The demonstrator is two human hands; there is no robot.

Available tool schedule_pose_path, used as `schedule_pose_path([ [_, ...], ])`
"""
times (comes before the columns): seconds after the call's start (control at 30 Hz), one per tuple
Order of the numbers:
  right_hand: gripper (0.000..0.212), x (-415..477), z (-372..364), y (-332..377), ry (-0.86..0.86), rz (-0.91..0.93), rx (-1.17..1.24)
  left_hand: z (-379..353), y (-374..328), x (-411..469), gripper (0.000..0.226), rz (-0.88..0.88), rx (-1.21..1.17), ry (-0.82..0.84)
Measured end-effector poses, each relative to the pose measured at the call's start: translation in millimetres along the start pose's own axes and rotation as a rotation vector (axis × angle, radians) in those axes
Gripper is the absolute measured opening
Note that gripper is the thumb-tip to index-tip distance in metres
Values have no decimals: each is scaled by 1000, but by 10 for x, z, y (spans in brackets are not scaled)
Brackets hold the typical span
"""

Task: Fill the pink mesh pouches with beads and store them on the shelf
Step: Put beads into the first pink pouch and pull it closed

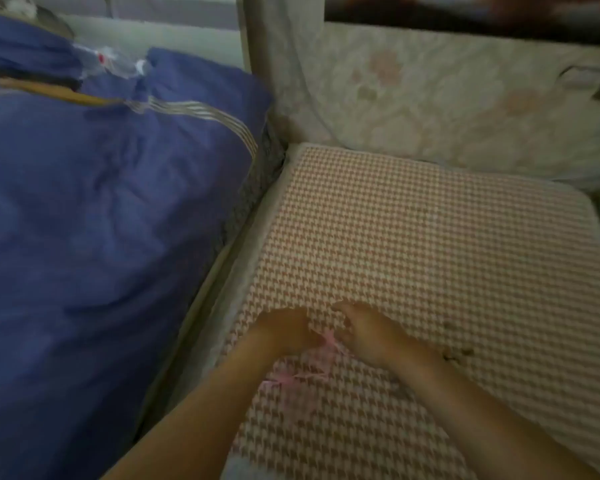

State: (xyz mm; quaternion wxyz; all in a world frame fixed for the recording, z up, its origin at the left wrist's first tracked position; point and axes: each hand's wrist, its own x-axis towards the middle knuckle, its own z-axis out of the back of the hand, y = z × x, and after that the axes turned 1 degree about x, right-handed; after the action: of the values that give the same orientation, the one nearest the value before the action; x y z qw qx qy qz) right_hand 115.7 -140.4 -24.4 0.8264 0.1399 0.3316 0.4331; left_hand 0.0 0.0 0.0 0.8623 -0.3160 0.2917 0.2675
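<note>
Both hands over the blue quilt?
No, the left hand and right hand are over the pink-and-white houndstooth cushion, beside the blue quilt.

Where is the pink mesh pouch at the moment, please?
In the head view the pink mesh pouch lies low and centre on the houndstooth cushion, between and below the left hand and right hand, right of the blue bedding.

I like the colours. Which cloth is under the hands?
The pink-and-white checked cushion, under the left hand and right hand. The blue blanket lies left; the flowery cloth is behind.
</note>
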Motion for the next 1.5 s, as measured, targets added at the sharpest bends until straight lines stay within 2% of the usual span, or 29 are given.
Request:
schedule_pose_path([
  [0.1,50,212,-266,-198,16,-18,-25,-258,136,245,53,71,91,-10],
  [0.13,48,268,-320,-246,21,-16,-38,-327,201,320,48,84,121,-26],
  [0.33,23,527,-569,-478,-73,146,30,-577,440,579,30,-96,212,-319],
  [0.43,22,562,-595,-514,-126,217,88,-650,481,626,16,-188,163,-430],
  [0.53,26,488,-606,-465,-195,234,238,-687,524,643,5,-226,16,-526],
  [0.63,17,287,-666,-436,-312,232,333,-739,525,557,15,-283,-142,-557],
  [0.77,15,-243,-708,-289,-401,202,401,-889,423,152,27,-382,-280,-578],
  [0.93,15,-955,-776,-98,-530,154,349,-1184,256,-381,56,-455,-149,-703],
  [1.0,14,-1175,-844,-47,-557,148,365,-1302,203,-568,52,-477,-121,-783],
  [1.1,25,-1504,-1013,31,-614,136,313,-1507,160,-851,25,-532,-114,-980],
  [1.13,31,-1598,-1071,52,-631,133,267,-1574,144,-940,19,-548,-198,-969],
  [1.2,42,-1750,-1154,101,-666,132,144,-1682,111,-1077,23,-528,-404,-817],
  [1.27,46,-1868,-1200,173,-696,146,37,-1749,99,-1130,23,-488,-498,-692],
  [1.37,47,-1977,-1272,247,-720,172,-94,-1790,110,-1163,11,-474,-571,-596],
  [1.5,38,-2004,-1339,209,-720,161,-63,-1806,128,-1172,10,-411,-736,-474],
])
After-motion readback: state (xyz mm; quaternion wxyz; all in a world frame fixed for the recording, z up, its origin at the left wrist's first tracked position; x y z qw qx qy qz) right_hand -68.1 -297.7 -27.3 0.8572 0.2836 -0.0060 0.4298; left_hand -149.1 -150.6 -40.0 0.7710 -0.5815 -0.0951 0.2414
